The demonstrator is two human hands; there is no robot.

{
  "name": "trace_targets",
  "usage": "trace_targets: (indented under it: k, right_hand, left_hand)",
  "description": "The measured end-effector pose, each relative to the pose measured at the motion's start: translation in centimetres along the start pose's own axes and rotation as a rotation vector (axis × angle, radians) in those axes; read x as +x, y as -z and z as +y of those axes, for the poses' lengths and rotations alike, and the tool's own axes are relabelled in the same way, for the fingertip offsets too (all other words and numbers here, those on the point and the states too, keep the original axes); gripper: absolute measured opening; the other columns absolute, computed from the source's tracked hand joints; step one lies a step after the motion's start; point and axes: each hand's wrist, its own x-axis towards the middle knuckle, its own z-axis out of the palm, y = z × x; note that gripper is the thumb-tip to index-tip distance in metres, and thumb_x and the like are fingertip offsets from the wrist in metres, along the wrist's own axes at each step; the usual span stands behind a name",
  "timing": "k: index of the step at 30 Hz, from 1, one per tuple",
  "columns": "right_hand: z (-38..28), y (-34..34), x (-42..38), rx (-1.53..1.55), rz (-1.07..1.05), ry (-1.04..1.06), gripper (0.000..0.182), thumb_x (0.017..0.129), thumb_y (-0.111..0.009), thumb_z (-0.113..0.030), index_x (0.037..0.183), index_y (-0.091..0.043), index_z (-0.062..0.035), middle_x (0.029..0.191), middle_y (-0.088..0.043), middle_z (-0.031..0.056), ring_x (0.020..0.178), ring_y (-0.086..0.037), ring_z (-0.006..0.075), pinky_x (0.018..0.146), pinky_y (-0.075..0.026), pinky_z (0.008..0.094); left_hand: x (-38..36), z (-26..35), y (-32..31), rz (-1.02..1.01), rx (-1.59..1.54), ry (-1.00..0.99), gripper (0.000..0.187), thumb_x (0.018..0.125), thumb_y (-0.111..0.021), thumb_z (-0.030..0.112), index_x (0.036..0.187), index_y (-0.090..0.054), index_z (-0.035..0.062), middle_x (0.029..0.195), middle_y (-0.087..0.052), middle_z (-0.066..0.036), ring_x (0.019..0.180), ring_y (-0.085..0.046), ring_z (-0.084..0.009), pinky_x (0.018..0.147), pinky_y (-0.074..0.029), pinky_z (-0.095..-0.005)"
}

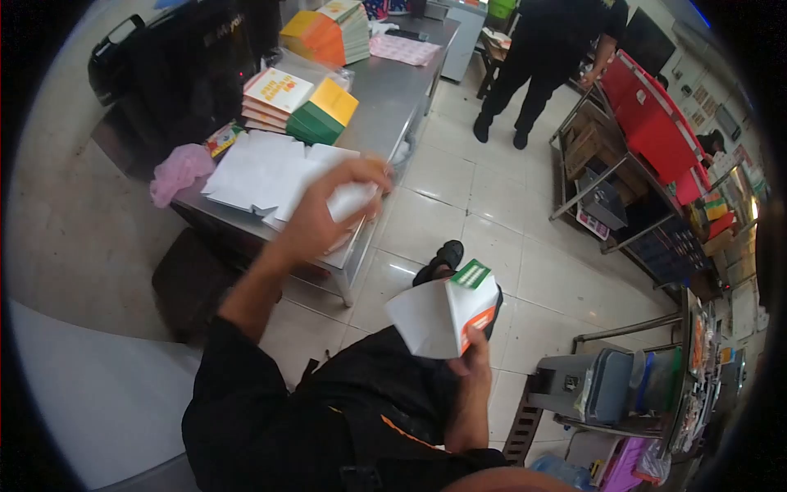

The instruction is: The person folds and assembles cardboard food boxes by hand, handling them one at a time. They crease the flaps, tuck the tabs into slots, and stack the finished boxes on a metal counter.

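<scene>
My right hand (472, 354) grips the lower side of a partly folded food carton (449, 318) above my lap. The carton is white inside, with a green printed flap on top and orange print on its outer face. My left hand (340, 205) is raised at the table's edge, blurred by motion, its fingers curved and its thumb apart from them. Just beyond it, flat white carton blanks (254, 174) lie spread on the metal table (384, 98).
Folded carton stacks (299, 107) and further stacks (328, 34) stand on the table, with a pink plastic bag (182, 172) at its near corner. A person in black (545, 57) stands ahead by a red bin-like container (656, 115). Grey bins (586, 381) are at right.
</scene>
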Motion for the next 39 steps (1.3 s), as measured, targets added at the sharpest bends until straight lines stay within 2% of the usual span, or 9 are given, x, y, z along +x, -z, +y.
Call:
trace_targets:
  k: [3, 7, 10, 18, 22, 25, 28, 32, 39]
  right_hand:
    - [-1.8, -2.2, 1.4, -0.037, -0.008, 0.051, 0.068, 0.077, -0.069, -0.032, 0.132, -0.040, -0.0042, 0.118, -0.058, 0.0100, 0.105, -0.060, 0.0241, 0.088, -0.050, 0.0393]
    - [-2.4, -4.7, 4.0, -0.130, -0.006, 0.064, 0.067, 0.078, -0.069, -0.031, 0.132, -0.040, -0.0045, 0.119, -0.057, 0.0094, 0.109, -0.057, 0.0238, 0.093, -0.046, 0.0393]
    - [-2.5, -6.4, 6.0, -0.162, -0.028, 0.036, 0.068, 0.079, -0.068, -0.028, 0.134, -0.036, -0.0036, 0.126, -0.052, 0.0086, 0.120, -0.049, 0.0225, 0.102, -0.036, 0.0390]
    - [-5.5, -14.7, 15.7, -0.502, -0.144, 0.187, 0.053, 0.089, -0.056, -0.030, 0.132, -0.041, -0.0034, 0.123, -0.053, 0.0074, 0.117, -0.050, 0.0201, 0.097, -0.041, 0.0386]
    - [-7.0, -21.1, 25.3, -1.044, -0.076, 0.461, 0.036, 0.086, -0.063, -0.036, 0.102, -0.063, -0.0042, 0.093, -0.063, 0.0029, 0.089, -0.059, 0.0129, 0.077, -0.046, 0.0284]
    - [-5.8, -25.2, 29.6, -1.531, 0.025, 0.592, 0.053, 0.078, -0.067, -0.040, 0.111, -0.056, -0.0007, 0.111, -0.056, 0.0195, 0.092, -0.062, 0.0286, 0.073, -0.051, 0.0369]
    - [-1.6, -27.2, 31.7, -1.988, 0.257, 0.647, 0.065, 0.082, -0.058, -0.049, 0.124, -0.048, -0.0012, 0.129, -0.036, 0.0294, 0.099, -0.057, 0.0467, 0.070, -0.054, 0.0454]
    - [1.9, -27.4, 34.9, -2.161, 0.363, 0.617, 0.074, 0.083, -0.050, -0.060, 0.128, -0.046, -0.0011, 0.133, -0.037, 0.0266, 0.100, -0.057, 0.0432, 0.058, -0.056, 0.0450]
    - [4.4, -27.8, 37.1, -2.462, 0.423, 0.455, 0.093, 0.076, -0.049, -0.073, 0.140, -0.034, -0.0072, 0.139, -0.031, 0.0271, 0.106, -0.053, 0.0450, 0.067, -0.055, 0.0423]
  left_hand:
    - [7.4, -5.8, 7.3, 0.220, 0.445, -0.219, 0.017, 0.086, -0.062, 0.016, 0.097, -0.059, 0.0032, 0.103, -0.062, -0.011, 0.100, -0.059, -0.0248, 0.087, -0.044, -0.0323]
    - [10.6, -18.2, 15.4, -0.162, 1.025, -0.328, 0.057, 0.080, -0.065, 0.041, 0.126, -0.053, 0.0085, 0.115, -0.060, -0.016, 0.111, -0.054, -0.0348, 0.096, -0.041, -0.0400]
    - [8.4, -21.4, 18.4, -0.466, 0.883, 0.317, 0.096, 0.070, -0.070, 0.053, 0.146, -0.026, 0.0144, 0.126, -0.055, -0.019, 0.118, -0.050, -0.0354, 0.104, -0.033, -0.0442]
    - [6.7, -23.1, 15.1, -0.305, 0.862, 0.339, 0.098, 0.071, -0.069, 0.055, 0.147, -0.022, 0.0138, 0.131, -0.051, -0.017, 0.123, -0.046, -0.0317, 0.107, -0.018, -0.0563]
    - [7.0, -23.1, 13.0, -0.310, 0.867, 0.383, 0.102, 0.070, -0.070, 0.056, 0.148, -0.019, 0.0144, 0.137, -0.046, -0.016, 0.129, -0.041, -0.0304, 0.107, -0.014, -0.0590]
    - [6.1, -23.8, 12.8, -0.201, 0.752, 0.351, 0.105, 0.066, -0.073, 0.059, 0.147, -0.022, 0.0155, 0.126, -0.056, -0.013, 0.122, -0.048, -0.0282, 0.105, -0.015, -0.0622]
    - [5.9, -24.4, 12.8, -0.163, 0.730, 0.379, 0.117, 0.064, -0.076, 0.057, 0.147, -0.011, 0.0067, 0.126, -0.057, -0.011, 0.128, -0.043, -0.0272, 0.109, -0.014, -0.0540]
    - [6.0, -25.4, 13.6, -0.093, 0.478, 0.465, 0.127, 0.062, -0.084, 0.042, 0.145, 0.003, -0.0017, 0.124, -0.059, -0.011, 0.128, -0.041, -0.0311, 0.111, -0.018, -0.0447]
    - [6.1, -25.9, 14.0, 0.033, -0.074, 0.357, 0.133, 0.052, -0.088, 0.010, 0.145, 0.006, 0.0015, 0.138, -0.038, -0.017, 0.127, -0.040, -0.0293, 0.108, -0.031, -0.0378]
